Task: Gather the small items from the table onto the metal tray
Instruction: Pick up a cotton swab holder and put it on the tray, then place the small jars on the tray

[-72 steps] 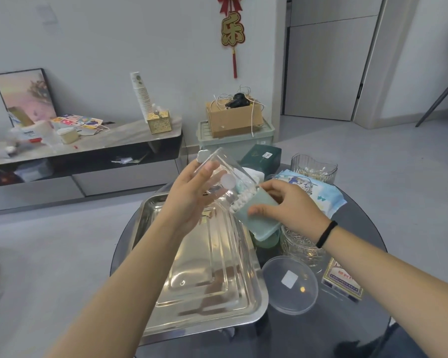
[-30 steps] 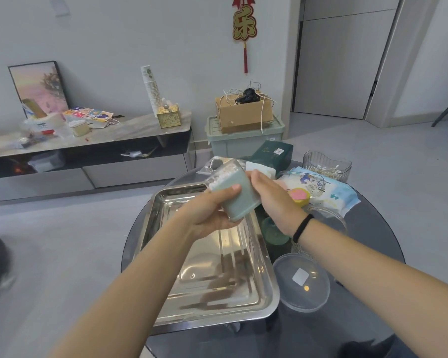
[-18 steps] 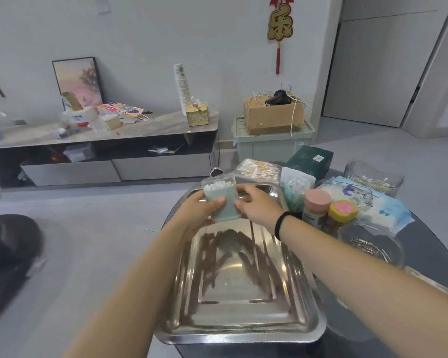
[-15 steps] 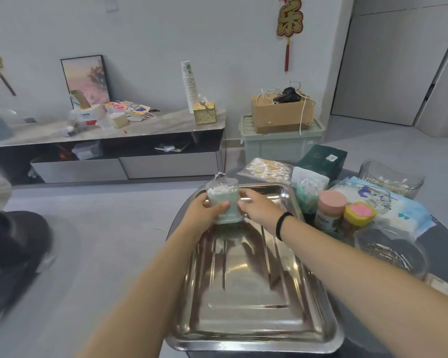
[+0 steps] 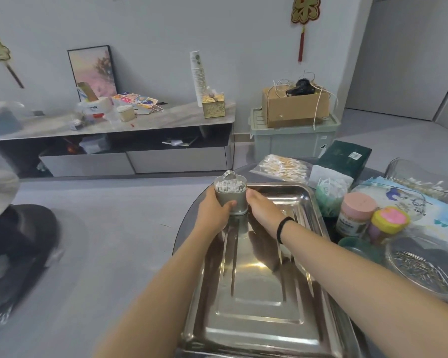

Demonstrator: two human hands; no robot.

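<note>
While both hands work at its far left corner, the dark round glass tabletop (image 5: 422, 332) carries a rectangular stainless-steel tray (image 5: 259, 293), otherwise bare. Left hand (image 5: 212, 213) and right hand (image 5: 263, 211) each have their grip closed around a small grey-green cotton-swab box with a clear lid (image 5: 231, 196), upright, base at the tray's corner. Just right of the tray: pink-lidded jar (image 5: 355, 215), yellow-lidded jar (image 5: 387, 224), clear bowl of metal pins (image 5: 424, 267).
</note>
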